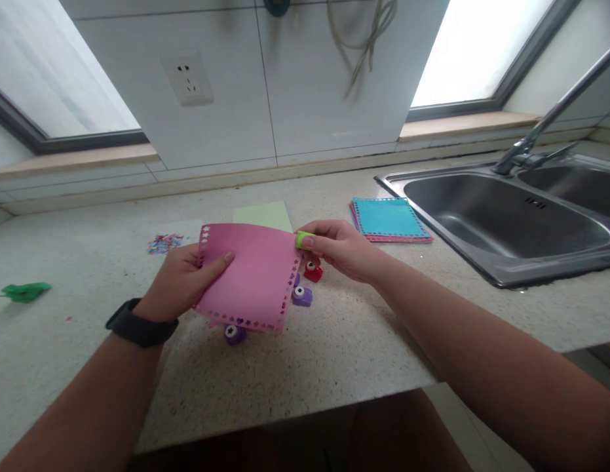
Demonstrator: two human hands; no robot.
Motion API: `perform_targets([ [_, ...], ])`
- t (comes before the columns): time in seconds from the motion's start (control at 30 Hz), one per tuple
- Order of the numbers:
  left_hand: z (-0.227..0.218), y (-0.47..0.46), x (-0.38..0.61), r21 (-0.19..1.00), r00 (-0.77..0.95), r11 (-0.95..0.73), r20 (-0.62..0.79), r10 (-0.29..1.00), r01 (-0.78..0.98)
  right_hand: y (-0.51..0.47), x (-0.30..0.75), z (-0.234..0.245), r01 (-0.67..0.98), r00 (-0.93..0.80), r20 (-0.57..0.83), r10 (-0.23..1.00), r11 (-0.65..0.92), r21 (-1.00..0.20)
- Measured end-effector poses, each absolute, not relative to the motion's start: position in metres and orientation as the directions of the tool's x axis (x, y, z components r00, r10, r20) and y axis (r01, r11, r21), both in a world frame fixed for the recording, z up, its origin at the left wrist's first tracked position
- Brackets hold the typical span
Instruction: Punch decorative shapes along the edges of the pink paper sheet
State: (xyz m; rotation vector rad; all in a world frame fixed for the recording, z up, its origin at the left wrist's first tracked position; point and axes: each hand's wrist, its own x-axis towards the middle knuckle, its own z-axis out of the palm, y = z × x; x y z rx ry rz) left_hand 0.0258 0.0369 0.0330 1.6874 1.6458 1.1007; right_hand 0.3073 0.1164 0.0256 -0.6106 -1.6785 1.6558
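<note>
My left hand (187,278) grips a pink sheet of paper (250,272) by its left side, thumb on top. Small shapes, some of them stars, are cut out along the sheet's left, bottom and right edges. My right hand (337,246) pinches a lime-green craft punch (305,240) at the sheet's upper right corner. Below it on the counter are a red punch (313,271) and a purple punch (302,295), with another purple piece partly hidden by the paper. A further purple punch (234,334) lies under the sheet's lower edge.
Behind the pink sheet lies pale green paper (263,214). A stack of punched blue and red sheets (390,217) sits beside the steel sink (511,216). Colourful paper bits (166,243) and a green crumpled piece (24,292) are on the left of the counter (334,354).
</note>
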Motion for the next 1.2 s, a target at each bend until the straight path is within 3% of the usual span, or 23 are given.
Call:
perform_targets([
  [1.2,0.0346,0.0355,0.0262,0.827,-0.062,-0.079,0.136,0.989,0.556,0.1155,0.3083,0.028,-0.112,-0.655,0.205,0.727,0.175,-0.978],
])
